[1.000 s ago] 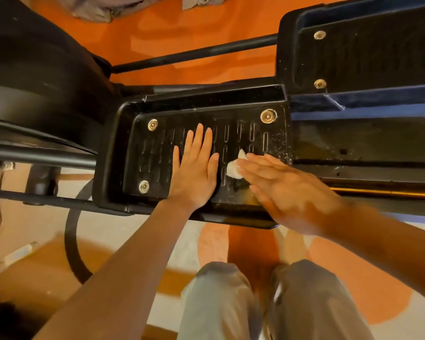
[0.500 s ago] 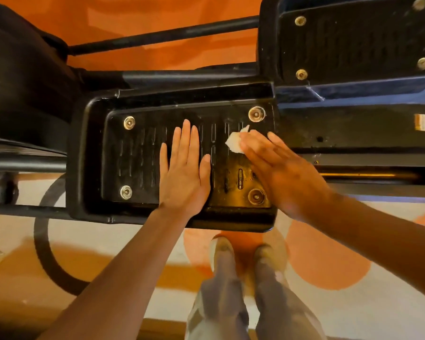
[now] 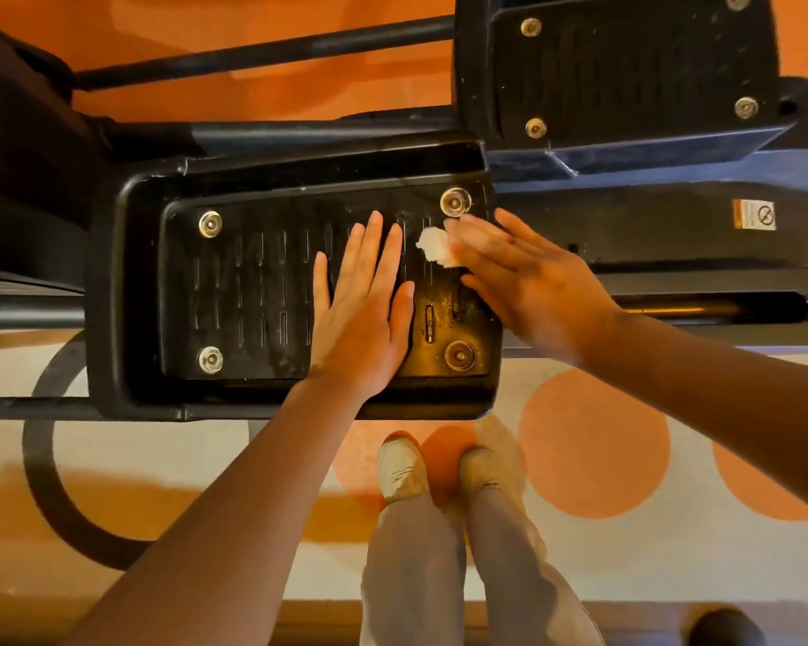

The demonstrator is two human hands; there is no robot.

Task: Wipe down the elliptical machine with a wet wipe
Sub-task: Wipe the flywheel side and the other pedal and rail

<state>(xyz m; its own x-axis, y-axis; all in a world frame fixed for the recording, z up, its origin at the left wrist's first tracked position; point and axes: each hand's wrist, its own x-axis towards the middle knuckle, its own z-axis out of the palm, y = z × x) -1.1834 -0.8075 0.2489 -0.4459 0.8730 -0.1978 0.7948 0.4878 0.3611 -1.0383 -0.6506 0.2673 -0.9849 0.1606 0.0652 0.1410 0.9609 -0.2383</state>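
A downward view shows a person standing over the near foot pedal [image 3: 127, 296] of a black elliptical machine, both bare hands on its ribbed tread. The left hand [image 3: 362, 314] lies flat, fingers straight and together, palm pressing the middle of the pedal as if to steady it. The right hand [image 3: 528, 282] is also flat, its straight fingers pressing a small crumpled white wet wipe [image 3: 432, 246] against the tread near the far right corner, just below a round metal bolt [image 3: 456, 201]. The wipe peeks out past the fingertips, between the two hands. The pedal's long axis runs left to right across the view (the dull, dusty-looking stretch lies to the left, beyond the left hand). The right hand is the wiping hand; reaching that stretch probably means the left hand lifting clear. A second pedal [image 3: 626, 62] sits farther back to the right.
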